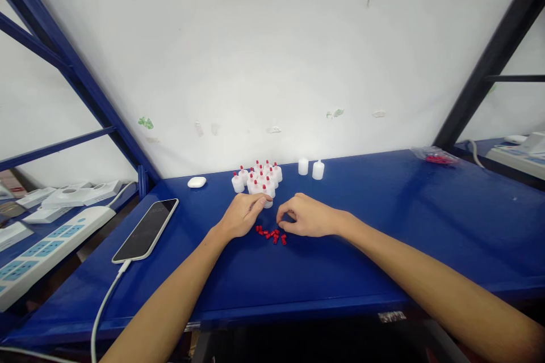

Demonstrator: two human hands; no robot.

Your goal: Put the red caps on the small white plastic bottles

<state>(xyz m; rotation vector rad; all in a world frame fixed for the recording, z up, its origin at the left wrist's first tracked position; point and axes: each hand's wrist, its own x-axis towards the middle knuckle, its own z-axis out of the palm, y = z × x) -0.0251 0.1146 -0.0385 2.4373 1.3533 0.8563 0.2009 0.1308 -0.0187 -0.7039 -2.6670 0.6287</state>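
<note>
My left hand (pixel 243 216) is closed at the front of a cluster of small white bottles with red caps. Its thumb and forefinger lie against the nearest small white bottle (pixel 269 205), which stands upright with a red cap on its tip. To the right, my right hand (pixel 310 215) has its fingers curled into a pinch, low over the table; what they hold, if anything, is hidden. Several loose red caps (pixel 275 237) are scattered just below the fingertips. Behind my hands, the capped bottles (pixel 251 180) stand close together.
Two uncapped white bottles (pixel 318 170) stand near the wall. A bag of red caps (pixel 436 157) lies at the back right. On the left of the blue table (pixel 340 278) are a phone (pixel 147 229) on a cable, a white earbud case (pixel 196 182) and a power strip (pixel 51 255).
</note>
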